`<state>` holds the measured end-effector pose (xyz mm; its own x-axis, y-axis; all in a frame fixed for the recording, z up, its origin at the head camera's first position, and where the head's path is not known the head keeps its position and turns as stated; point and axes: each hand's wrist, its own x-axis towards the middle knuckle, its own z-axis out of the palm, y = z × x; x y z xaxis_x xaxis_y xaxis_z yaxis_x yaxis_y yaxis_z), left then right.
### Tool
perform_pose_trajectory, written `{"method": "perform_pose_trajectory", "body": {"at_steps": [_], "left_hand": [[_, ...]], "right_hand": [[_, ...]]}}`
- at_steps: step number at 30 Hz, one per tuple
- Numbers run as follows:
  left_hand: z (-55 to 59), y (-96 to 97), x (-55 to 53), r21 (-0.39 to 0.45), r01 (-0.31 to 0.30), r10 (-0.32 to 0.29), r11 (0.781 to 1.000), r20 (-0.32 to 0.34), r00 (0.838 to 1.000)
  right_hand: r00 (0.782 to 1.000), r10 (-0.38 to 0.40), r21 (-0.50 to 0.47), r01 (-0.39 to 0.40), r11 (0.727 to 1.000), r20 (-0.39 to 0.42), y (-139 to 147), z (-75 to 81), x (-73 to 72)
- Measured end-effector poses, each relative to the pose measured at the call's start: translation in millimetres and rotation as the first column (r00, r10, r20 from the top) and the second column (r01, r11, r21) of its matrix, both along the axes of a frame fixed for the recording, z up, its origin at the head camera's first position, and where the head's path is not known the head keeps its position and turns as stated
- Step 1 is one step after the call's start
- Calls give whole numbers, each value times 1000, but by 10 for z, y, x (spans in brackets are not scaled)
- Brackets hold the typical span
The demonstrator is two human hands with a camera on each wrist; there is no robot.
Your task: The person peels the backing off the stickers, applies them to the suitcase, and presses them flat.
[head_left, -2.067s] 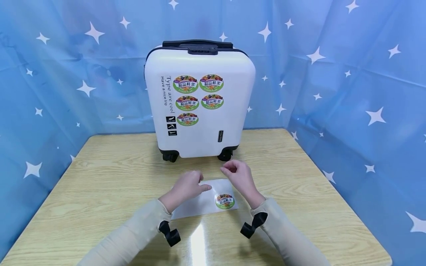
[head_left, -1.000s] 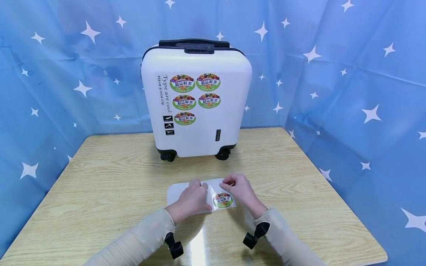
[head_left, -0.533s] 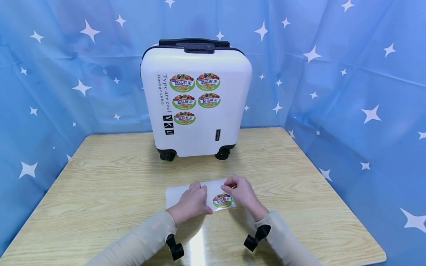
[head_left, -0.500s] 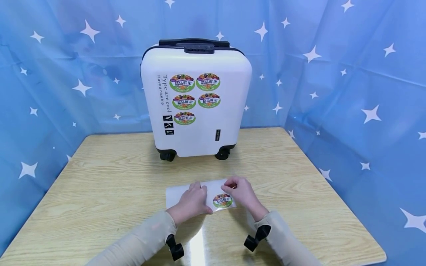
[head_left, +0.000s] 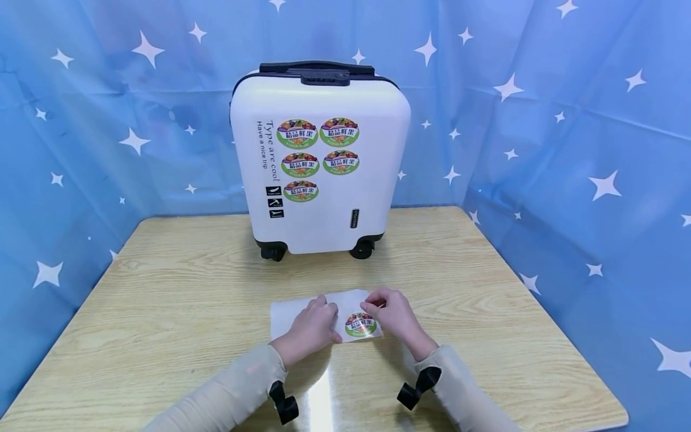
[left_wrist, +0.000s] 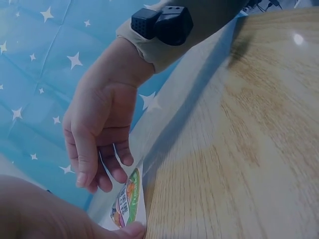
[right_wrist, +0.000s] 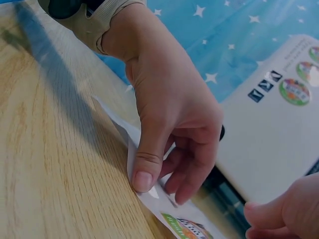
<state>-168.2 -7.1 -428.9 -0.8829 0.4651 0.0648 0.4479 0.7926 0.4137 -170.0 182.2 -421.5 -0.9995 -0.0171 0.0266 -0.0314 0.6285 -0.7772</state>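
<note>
A white sticker sheet lies on the table, bearing one oval fruit sticker near its right end. My left hand lies across the middle of the sheet, thumb at the near edge and fingers curled toward the far edge. The right wrist view shows the sheet raised beside the left thumb. At the sheet's far right corner, my right hand has thumb and index finger together, gripping the sheet beside the sticker. What exactly lies between those fingertips is hard to see.
A white suitcase with black wheels stands upright at the back of the wooden table. Several oval fruit stickers are on its front. A blue star-patterned curtain surrounds the table.
Both hands have come down onto the sheet; the left now holds its middle, and the right has moved nearer, to the far right corner. Over the last half second they barely move.
</note>
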Motion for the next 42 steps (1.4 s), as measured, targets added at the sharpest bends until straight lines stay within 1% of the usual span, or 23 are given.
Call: {"method": "perform_pose_trajectory", "body": {"at_steps": [4, 7, 10, 15, 19, 22, 25, 28, 32, 35, 38, 42], "left_hand": [[-14, -23, 10, 30, -9, 9, 1000, 12, 1000], [-20, -41, 14, 57, -3, 3, 998, -1, 1000], [-13, -57, 14, 101, -7, 6, 995, 3, 1000], [4, -72, 4, 149, -43, 39, 988, 32, 999], [8, -79, -3, 167, -56, 51, 984, 39, 998], [9, -86, -6, 181, -55, 50, 982, 33, 998], [26, -92, -7, 190, -60, 54, 980, 35, 998], [55, -100, -7, 199, -67, 62, 978, 30, 998], [90, -119, -11, 206, -66, 70, 976, -11, 998], [115, -127, -11, 199, -66, 73, 978, -27, 997], [140, -123, -4, 209, -56, 65, 976, -35, 997], [188, -94, 0, 256, -28, 42, 966, -52, 998]], "right_hand": [[1000, -3, 4, 3, 1000, 14, 8, -11, 9], [1000, -19, 0, 19, 1000, 17, 15, -13, 17], [1000, -22, -11, 22, 1000, -3, 21, -10, 27], [999, -11, -46, 9, 999, -31, 28, -9, 33], [1000, -19, -120, 20, 993, 9, 20, -13, 32], [998, -34, -198, 42, 979, 43, 4, -12, 24], [996, -59, -271, 73, 960, 63, -11, -11, 16], [994, -81, -339, 103, 935, 78, -20, 9, 14], [990, -103, -426, 134, 895, 94, -44, 71, 21], [989, -115, -453, 144, 880, 92, -62, 104, 20], [990, -119, -461, 141, 876, 78, -82, 125, 26], [992, -114, -476, 129, 870, 61, -115, 140, 34]]}}
